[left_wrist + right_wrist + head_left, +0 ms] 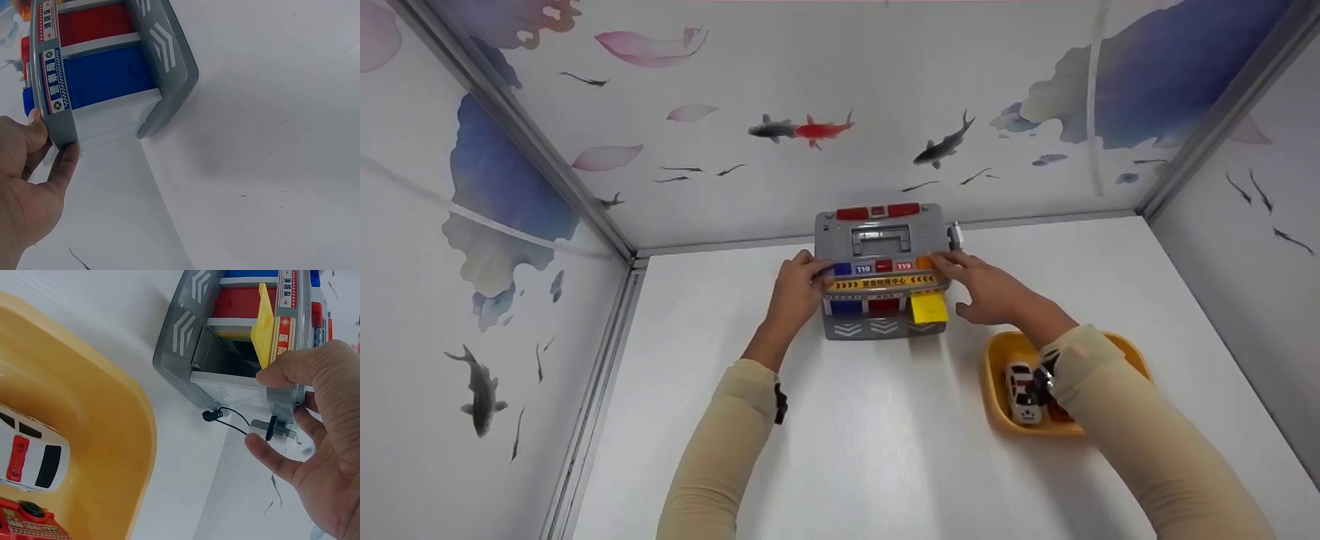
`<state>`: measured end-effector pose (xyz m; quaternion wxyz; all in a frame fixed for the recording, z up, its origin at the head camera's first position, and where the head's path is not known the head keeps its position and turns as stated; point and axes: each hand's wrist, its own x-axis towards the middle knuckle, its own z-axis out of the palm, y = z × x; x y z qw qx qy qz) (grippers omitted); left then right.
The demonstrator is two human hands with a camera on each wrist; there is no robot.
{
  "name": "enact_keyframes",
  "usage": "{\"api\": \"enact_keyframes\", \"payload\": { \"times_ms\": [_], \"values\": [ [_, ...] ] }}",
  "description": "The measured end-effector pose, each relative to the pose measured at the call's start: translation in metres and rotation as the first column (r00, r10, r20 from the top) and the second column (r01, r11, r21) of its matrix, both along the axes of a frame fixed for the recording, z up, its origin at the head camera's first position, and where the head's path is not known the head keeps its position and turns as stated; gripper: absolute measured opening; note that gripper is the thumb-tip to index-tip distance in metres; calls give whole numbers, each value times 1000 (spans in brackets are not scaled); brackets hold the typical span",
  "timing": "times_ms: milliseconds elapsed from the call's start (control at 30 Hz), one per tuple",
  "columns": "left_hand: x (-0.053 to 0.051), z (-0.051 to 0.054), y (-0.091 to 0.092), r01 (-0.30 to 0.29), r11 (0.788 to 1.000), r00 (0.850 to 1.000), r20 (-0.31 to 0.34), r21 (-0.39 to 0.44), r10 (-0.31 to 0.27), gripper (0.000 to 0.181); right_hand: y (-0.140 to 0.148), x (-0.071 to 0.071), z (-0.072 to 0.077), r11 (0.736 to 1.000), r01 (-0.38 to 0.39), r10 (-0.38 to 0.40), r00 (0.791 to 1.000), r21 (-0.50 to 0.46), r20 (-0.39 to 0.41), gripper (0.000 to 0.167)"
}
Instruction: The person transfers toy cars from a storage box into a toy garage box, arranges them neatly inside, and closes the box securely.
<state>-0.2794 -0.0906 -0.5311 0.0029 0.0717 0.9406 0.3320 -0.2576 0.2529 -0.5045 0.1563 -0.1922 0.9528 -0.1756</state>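
A grey toy garage [840,244] with a carry handle, coloured buttons and small doors stands at the table's back. My left hand [799,289] pinches the left end of its upper deck beside the blue button [841,268]. On the right, my right hand [994,289] rests its index finger at the orange button [925,262], thumb held away from the deck. Below that button the yellow door [929,308] is swung up over a bay with a dark inside; the blue door [109,76] and red door [95,25] are down. A black cord [233,410] hangs by the right side.
A yellow tub [997,409] stands front right, beneath my right forearm. Inside are a white toy car [1022,394] and a red toy vehicle [31,520]. Printed walls enclose the white table [840,450]; the back wall [885,165] rises just behind the garage.
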Motion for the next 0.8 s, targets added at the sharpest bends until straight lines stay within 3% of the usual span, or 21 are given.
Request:
{"api": "enact_keyframes", "payload": {
  "times_ms": [333, 800],
  "values": [
    [3, -5, 1, 15, 1000, 1000, -3, -13, -15, 35, 10, 14, -8, 999, -31, 30, 998, -20, -59, 94],
    [2, 1, 2, 8, 999, 1000, -17, -35, -8, 37, 54, 37, 3, 998, -14, 19, 996, 54, -89, 95]
  ]
}}
